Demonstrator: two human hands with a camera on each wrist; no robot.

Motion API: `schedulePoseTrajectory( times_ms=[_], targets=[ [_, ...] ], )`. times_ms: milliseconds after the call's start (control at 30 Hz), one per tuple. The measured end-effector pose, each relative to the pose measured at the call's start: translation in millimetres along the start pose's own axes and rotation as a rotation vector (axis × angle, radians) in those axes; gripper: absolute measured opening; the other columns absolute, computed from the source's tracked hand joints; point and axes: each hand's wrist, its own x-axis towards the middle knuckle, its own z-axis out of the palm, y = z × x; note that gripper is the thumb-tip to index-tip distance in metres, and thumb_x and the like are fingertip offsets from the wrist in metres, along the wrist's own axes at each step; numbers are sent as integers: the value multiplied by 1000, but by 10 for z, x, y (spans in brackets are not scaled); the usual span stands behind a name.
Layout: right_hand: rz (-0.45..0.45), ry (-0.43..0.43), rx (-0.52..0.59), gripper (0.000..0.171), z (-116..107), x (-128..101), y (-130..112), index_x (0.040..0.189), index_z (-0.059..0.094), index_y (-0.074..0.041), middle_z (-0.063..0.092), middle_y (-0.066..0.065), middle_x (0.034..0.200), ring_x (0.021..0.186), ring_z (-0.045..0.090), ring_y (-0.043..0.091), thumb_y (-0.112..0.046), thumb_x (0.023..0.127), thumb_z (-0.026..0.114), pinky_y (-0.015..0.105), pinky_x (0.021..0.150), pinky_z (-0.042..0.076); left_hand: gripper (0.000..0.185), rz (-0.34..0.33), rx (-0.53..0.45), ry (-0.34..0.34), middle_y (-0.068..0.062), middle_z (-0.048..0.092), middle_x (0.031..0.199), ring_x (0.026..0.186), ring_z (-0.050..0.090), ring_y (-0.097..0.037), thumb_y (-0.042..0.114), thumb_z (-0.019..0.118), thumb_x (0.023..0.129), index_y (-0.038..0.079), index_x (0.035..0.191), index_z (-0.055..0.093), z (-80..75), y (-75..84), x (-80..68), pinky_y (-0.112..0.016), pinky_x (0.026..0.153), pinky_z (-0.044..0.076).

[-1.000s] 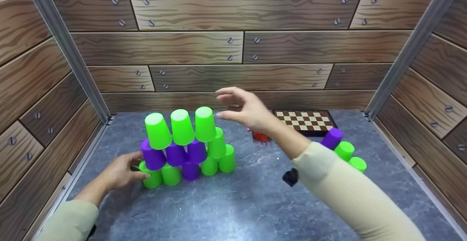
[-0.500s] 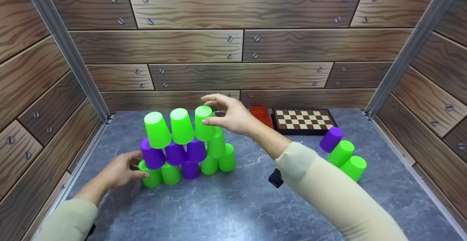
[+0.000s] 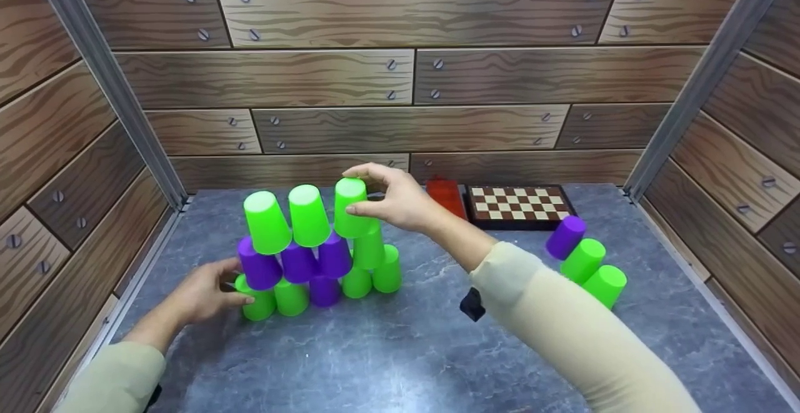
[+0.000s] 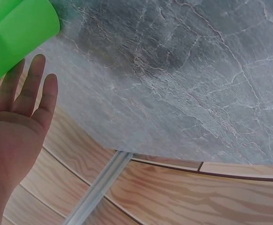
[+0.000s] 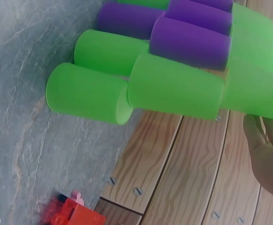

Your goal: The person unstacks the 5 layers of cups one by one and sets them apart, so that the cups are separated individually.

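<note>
Twelve cups, green and purple, stand mouth-down in a three-tier stack (image 3: 301, 264) on a grey marbled table (image 3: 400, 357) as a person works at it with both hands. The right hand (image 3: 403, 200), at the stack's upper right, grips the right-end green cup (image 3: 347, 222) of the top tier, thumb on the near side and fingers around the far side; the cup's rim meets the green cup (image 5: 176, 86) below it. The left hand (image 3: 201, 293), low at the stack's left end, has its fingers loosely extended behind the corner green cup (image 3: 259, 305) of the bottom tier and its thumb in front of that cup; how firmly they touch it cannot be told. Five cups form the stack's base, four its middle and three green ones its top. Well apart to the right of the stack, a purple cup (image 3: 566, 238) and two green cups (image 3: 594, 273) stand close together. A checkered board (image 3: 520, 204) lies beyond the stack to its right, with a red object (image 3: 447, 195) just beside the board, on the side nearer the stack. Behind the stack rises a wood-plank-patterned wall (image 3: 325, 79).
</note>
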Motion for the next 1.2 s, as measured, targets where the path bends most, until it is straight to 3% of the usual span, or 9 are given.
schedulePoseTrajectory(
  times_ms=[233,533,933,1200],
  targets=[
    [-17,53,59,56,-298,-82,44,140,65,-6,72,8,123,115,69,26,-9,89,86,41,101,58,67,-21,-20,2,-20,73,123,116,68,-43,15,90,85,-2,143,60,14,-11,12,-55,98,59],
    [22,128,58,56,-854,-337,256,140,64,-1,71,15,125,115,69,30,-2,88,84,39,100,59,65,-2,-29,-8,-20,71,124,114,69,-44,13,89,87,-5,142,59,27,-18,-12,-52,93,62],
    [135,214,-66,57,-1636,-835,684,141,61,0,69,18,129,115,67,23,-2,88,83,26,98,57,67,3,-18,9,-21,71,123,114,70,-43,12,90,86,-7,142,58,29,-14,-18,-53,95,61],
    [227,228,-158,56,-1909,-1221,1047,141,60,0,69,18,129,113,66,22,-5,90,84,20,92,55,70,2,-4,-1,-21,71,124,114,70,-42,13,90,86,-6,145,57,8,14,-5,-54,96,60]
  ],
)
